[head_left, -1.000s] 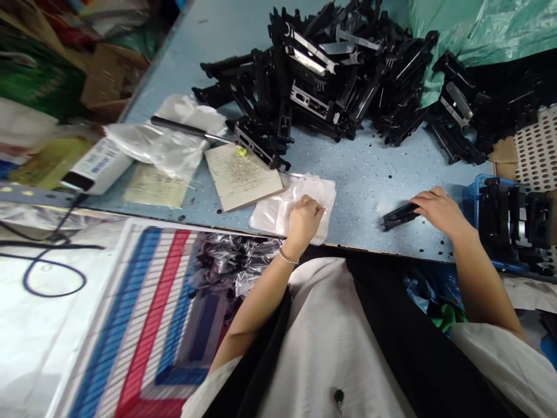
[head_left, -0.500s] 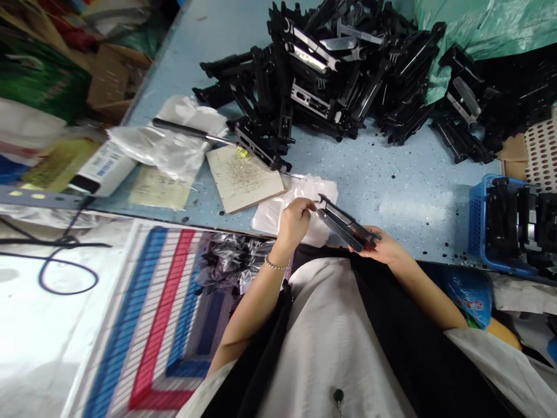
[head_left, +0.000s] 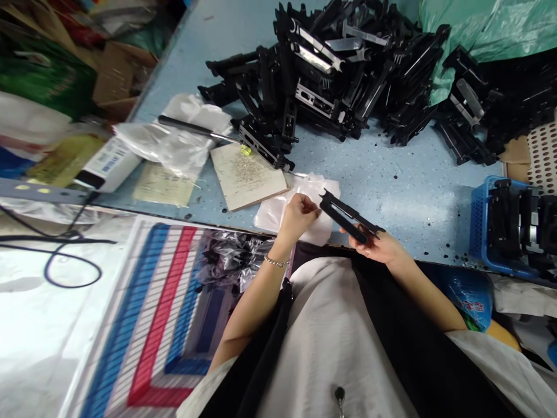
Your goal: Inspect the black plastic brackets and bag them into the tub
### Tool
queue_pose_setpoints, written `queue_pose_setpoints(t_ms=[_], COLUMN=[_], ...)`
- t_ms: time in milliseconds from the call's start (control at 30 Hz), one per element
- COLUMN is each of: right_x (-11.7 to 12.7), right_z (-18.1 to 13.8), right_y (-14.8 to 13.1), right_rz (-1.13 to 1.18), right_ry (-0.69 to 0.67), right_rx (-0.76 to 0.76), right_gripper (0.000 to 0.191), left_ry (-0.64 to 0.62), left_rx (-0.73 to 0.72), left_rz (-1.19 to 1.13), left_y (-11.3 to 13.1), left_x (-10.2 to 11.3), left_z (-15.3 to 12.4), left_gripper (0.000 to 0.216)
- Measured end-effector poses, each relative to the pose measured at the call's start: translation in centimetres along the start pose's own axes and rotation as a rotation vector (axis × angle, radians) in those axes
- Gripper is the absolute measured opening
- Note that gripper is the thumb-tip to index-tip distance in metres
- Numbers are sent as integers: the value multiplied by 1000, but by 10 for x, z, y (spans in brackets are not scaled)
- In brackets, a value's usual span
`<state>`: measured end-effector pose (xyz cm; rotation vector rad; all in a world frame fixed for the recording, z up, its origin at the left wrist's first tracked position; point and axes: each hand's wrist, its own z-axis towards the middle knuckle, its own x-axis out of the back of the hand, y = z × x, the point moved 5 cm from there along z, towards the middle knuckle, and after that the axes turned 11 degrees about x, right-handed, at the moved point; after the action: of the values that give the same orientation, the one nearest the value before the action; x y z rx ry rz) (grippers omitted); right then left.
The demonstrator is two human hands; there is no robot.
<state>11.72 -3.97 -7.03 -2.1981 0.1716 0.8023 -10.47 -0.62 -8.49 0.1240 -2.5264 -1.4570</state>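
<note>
A long black plastic part [head_left: 350, 217] with a slot along its length is in my right hand [head_left: 378, 247], gripped at its near right end. Its forked far end points up and left, close to the fingers of my left hand [head_left: 299, 217]. That hand is closed, fingertips pressed together over a stack of clear plastic bags [head_left: 324, 226]; what it pinches, if anything, is hidden. Left of the bags, a white board [head_left: 250, 177] strewn with small bits lies on the blue table [head_left: 418, 197]. A screwdriver [head_left: 187, 126] rests with its tip near another black part [head_left: 263, 145].
Similar black parts [head_left: 313, 75] are heaped at the back, beside a green plastic sheet [head_left: 491, 29]. More fill a blue basket [head_left: 478, 223] at right. A white box [head_left: 108, 165] stands at left. Below the table edge, bagged parts [head_left: 230, 258] sit by a striped crate [head_left: 161, 325].
The black part has turned in my right hand, so its slotted face shows more. My left hand has shifted slightly right, its fingers now lower over the bags.
</note>
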Motion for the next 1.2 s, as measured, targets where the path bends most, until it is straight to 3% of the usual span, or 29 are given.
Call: queue_pose_setpoints(t_ms=[67, 200, 400, 467, 633, 733, 867, 1100, 1200], right_x=[1, -1, 4, 8, 9, 7, 13, 4, -1], right_z=[1, -1, -3, -6, -15, -15, -14, -14, -4], right_y=[0, -10, -19, -22, -19, -14, -15, -4, 17], right_rz=[2, -2, 69, 110, 180, 176, 177, 313, 414], right_ry=[6, -23, 97, 125, -28, -107, -60, -131, -120], right_rx=[-15, 28, 41, 31, -10, -7, 21, -55, -178], right_gripper=[14, 19, 11, 11, 18, 22, 22, 21, 23], left_ry=[-8, 96, 186, 180, 132, 152, 146, 48, 99], left_rx=[-31, -124, -388, -418, -273, -314, -398, -55, -146], left_rz=[-3, 159, 439, 488, 357, 408, 462, 88, 125], left_y=[2, 8, 13, 13, 9, 9, 10, 0, 4], left_x=[4, 12, -11, -15, -5, -8, -18, -3, 1], left_z=[-2, -10, -17, -13, -1, -4, -5, 13, 6], left_gripper=[25, 16, 12, 3, 10, 3, 7, 18, 10])
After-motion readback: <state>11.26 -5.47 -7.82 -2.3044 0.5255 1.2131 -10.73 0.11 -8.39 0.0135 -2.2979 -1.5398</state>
